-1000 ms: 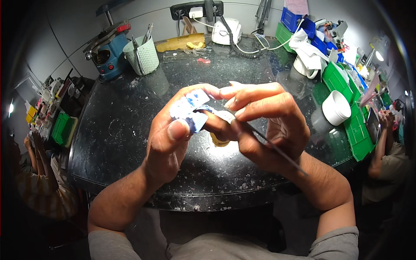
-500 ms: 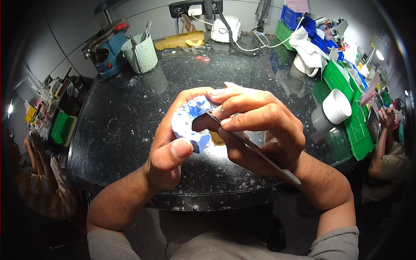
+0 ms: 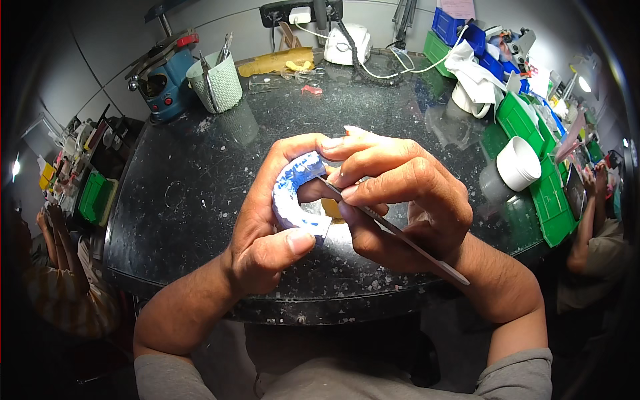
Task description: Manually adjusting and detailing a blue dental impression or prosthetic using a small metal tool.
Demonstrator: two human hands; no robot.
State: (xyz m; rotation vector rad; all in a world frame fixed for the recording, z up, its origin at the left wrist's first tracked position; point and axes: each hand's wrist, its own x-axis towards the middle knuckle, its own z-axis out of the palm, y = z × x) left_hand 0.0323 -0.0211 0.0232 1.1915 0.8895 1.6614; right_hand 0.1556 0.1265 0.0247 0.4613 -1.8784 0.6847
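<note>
A blue-and-white dental arch model [image 3: 289,193] is held up above the black desk [image 3: 200,207], its horseshoe opening toward the right. The left hand [image 3: 257,217] curls around its outer side, pinching it with the thumb at the lower end and the index finger bent around the upper end. The right hand [image 3: 410,200] pinches a slim metal hand tool [image 3: 417,247] between thumb and fingers; its tip points at the model's inner edge near the upper end, though whether they touch is unclear. The tool's shank slants down past the right wrist.

Between the hands, a yellowish object [image 3: 331,211] sits in the lamplight, partly covered by fingers, so its shape cannot be made out.

At the desk's far edge are a red scrap [image 3: 311,90], a yellow sheet [image 3: 263,65] and a white box-shaped device [image 3: 348,47] with cords. Far left, a pale green woven cup [image 3: 228,90] of tools stands beside a blue machine [image 3: 179,81]. The right side is crowded: a white jar [image 3: 518,165] against green trays [image 3: 552,207], a white mug [image 3: 465,101] topped with crumpled white paper [image 3: 470,65], and blue bins [image 3: 447,30] behind. Co-workers' arms [image 3: 588,223] show at both rims.
</note>
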